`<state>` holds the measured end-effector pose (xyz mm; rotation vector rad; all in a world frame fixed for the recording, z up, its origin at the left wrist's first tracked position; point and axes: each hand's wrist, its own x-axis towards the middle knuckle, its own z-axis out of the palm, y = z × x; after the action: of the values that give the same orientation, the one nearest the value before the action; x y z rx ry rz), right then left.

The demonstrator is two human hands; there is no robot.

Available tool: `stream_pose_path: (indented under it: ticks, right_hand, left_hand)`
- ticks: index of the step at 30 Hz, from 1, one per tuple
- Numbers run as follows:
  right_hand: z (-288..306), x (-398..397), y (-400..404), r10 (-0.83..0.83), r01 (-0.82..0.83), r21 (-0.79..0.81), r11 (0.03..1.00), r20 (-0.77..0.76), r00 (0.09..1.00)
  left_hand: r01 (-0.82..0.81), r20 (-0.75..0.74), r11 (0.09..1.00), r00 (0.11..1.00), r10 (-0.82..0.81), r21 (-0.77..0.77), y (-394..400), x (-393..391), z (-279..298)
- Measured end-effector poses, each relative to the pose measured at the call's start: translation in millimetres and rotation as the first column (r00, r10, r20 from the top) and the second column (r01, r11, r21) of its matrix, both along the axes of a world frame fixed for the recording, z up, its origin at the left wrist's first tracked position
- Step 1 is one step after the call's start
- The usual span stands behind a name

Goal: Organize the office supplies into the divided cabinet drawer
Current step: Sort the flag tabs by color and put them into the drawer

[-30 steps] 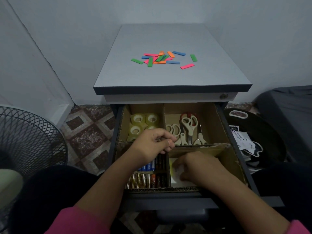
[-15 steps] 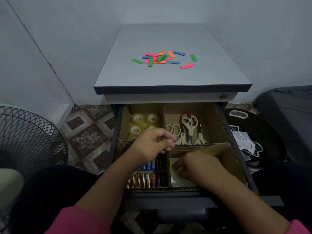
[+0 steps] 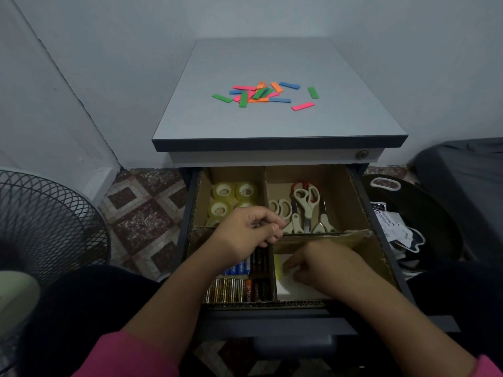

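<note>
The open drawer point(image 3: 377, 213) has cardboard dividers making four compartments. Tape rolls point(image 3: 234, 191) lie in the back left one, scissors point(image 3: 304, 205) in the back right, batteries point(image 3: 239, 289) in the front left. My left hand point(image 3: 247, 232) is curled over the middle divider, fingers pinched on its cardboard edge. Down in the front right compartment, my right hand point(image 3: 321, 265) presses on white and yellow paper pads point(image 3: 285, 287). Several coloured strips point(image 3: 261, 93) lie scattered on the cabinet top point(image 3: 272, 123).
A black fan grille point(image 3: 46, 221) stands at the left on the tiled floor. A dark round tray with papers point(image 3: 394, 227) sits right of the drawer, with a dark bag point(image 3: 462, 172) behind it. Walls close in behind the cabinet.
My right hand has shifted slightly inside the front right compartment, uncovering a bit more of the pads. The left hand stays on the divider.
</note>
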<state>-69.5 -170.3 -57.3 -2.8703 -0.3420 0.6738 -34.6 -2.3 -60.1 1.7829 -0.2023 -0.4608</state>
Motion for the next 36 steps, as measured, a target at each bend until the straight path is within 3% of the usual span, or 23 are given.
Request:
stream_pose_path:
  ticks: [6, 10, 14, 23, 28, 36]
  right_hand:
    - [12.3, 6.8, -40.3, -0.274, 0.277, -0.253, 0.927, 0.047, 0.961]
    - [2.1, 3.2, -38.7, -0.298, 0.279, -0.340, 0.898, -0.004, 0.955]
    - [0.1, 5.6, -30.8, -0.331, 0.283, -0.335, 0.899, -0.092, 0.939]
    - [5.0, 0.2, -32.4, -0.323, 0.312, -0.269, 0.911, 0.001, 0.946]
    - [-1.6, 0.4, -19.8, -0.300, 0.304, -0.098, 0.948, 0.051, 0.953]
    - [-4.9, 1.1, -22.4, -0.177, 0.166, -0.107, 0.980, -0.098, 0.979]
  left_hand:
    - [0.007, 0.000, 1.000, 1.000, -0.007, 0.001, 0.5, -0.3, 1.4]
    - [0.006, 0.002, 1.000, 1.000, -0.006, 0.012, 0.5, 0.2, 0.7]
    - [0.007, 0.003, 1.000, 1.000, -0.007, 0.019, 0.8, 0.4, 0.4]
    - [0.005, 0.004, 1.000, 1.000, -0.005, 0.019, 1.4, -0.5, 0.6]
    - [0.001, 0.012, 0.999, 1.000, -0.002, 0.035, 1.0, -0.1, 1.0]
    - [0.001, 0.002, 1.000, 1.000, -0.001, 0.028, 0.8, 0.8, -1.0]
